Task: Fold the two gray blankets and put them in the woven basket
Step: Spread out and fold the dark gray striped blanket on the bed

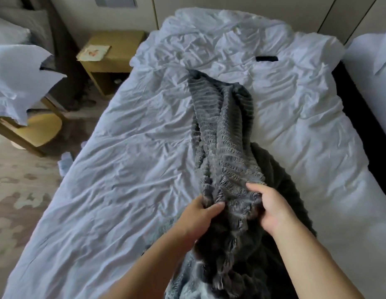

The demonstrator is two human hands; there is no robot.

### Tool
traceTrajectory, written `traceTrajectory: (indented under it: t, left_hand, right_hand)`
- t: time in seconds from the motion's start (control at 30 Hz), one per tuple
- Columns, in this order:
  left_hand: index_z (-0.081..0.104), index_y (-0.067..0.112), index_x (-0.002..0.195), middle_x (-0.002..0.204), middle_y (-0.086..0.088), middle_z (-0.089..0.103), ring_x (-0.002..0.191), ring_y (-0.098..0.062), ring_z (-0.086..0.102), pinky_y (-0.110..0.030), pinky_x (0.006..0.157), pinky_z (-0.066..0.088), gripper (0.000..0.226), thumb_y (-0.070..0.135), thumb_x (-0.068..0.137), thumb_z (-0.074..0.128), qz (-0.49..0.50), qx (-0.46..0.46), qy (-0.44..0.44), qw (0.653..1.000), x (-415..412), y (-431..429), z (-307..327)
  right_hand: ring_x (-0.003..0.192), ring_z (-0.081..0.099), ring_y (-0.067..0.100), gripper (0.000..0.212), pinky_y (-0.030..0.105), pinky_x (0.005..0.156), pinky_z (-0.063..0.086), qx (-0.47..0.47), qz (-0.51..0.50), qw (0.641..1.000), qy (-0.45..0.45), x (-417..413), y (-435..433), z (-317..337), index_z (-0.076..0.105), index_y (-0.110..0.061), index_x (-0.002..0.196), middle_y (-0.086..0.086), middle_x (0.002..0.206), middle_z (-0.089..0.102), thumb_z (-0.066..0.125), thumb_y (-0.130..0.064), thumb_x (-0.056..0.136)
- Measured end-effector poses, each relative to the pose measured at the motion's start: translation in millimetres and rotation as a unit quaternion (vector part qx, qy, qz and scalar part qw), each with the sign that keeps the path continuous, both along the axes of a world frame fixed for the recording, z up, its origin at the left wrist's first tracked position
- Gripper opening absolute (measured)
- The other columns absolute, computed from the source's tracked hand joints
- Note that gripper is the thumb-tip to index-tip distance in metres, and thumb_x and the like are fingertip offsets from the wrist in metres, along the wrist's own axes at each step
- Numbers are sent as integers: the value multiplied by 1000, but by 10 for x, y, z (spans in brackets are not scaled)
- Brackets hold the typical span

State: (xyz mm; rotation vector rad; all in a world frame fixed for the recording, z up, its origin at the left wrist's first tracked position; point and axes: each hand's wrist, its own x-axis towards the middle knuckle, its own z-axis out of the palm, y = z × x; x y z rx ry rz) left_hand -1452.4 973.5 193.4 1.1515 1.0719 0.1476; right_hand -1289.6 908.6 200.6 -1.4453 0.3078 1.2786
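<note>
Left of centre you have a broad stretch of rumpled sheet [127, 158] to pass over. The gray blanket [224, 130] forms a long ridge down the middle. A black object [266, 58] lies far right, and a nightstand [114, 59] flanks the bed's left edge.

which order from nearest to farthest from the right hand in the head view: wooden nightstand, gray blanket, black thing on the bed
1. gray blanket: gripped by the right hand, running up the middle of the bed.
2. black object: lying on the bed toward its far end.
3. wooden nightstand: off the bed, beside its far left corner.
</note>
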Motion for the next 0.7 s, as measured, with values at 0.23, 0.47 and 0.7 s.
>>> traceTrajectory:
  t: [0.23,0.47,0.7]
  left_hand:
    - [64,6,114,90,-14,74,80,-24,72,-36,71,59,27,22,95,54,296,-102,-119,942,-188,61,196]
    - [69,3,102,104,-25,69,92,-36,65,-46,86,48,30,27,95,53,237,7,-230,944,-157,-77,684]
    - [76,12,80,79,-5,70,62,-14,68,-21,52,49,32,20,97,50,97,7,-178,979,-144,-321,667]
  right_hand:
    - [68,69,30,19,49,64,58,126,-146,973,-123,152,-211,394,68,-11,85,14,81,71,56,3,81]
    - [56,64,26,18,34,55,53,130,105,978,-126,-194,-114,800,67,-10,96,9,72,69,57,-21,85]
    - [78,71,38,33,40,66,59,61,182,977,-96,-525,-153,805,74,0,99,25,92,72,62,-28,87]
